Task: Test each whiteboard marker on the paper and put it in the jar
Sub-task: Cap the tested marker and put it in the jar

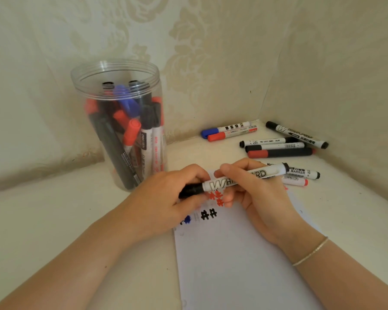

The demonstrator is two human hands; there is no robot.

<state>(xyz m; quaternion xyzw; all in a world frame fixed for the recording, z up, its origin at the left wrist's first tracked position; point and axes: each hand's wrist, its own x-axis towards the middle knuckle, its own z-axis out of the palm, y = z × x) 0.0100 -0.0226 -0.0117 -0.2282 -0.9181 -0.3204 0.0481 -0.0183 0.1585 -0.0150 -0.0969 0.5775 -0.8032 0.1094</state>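
Head view: at frame centre, both hands hold one black marker (238,177) level above the paper (233,253). The left hand (166,202) grips its black cap; the right hand (251,189) pinches the white barrel. This looks like uncapping or recapping; I cannot tell which. The jar (119,121) stands upper left, part full; the next move depends on which it is.

A cream wallpaper (188,41) with a pale flower pattern fills the upper half of the frame and meets in a corner at the upper right. A thin silver bracelet (310,251) shows at the lower right. The off-white table (54,209) covers the lower left.
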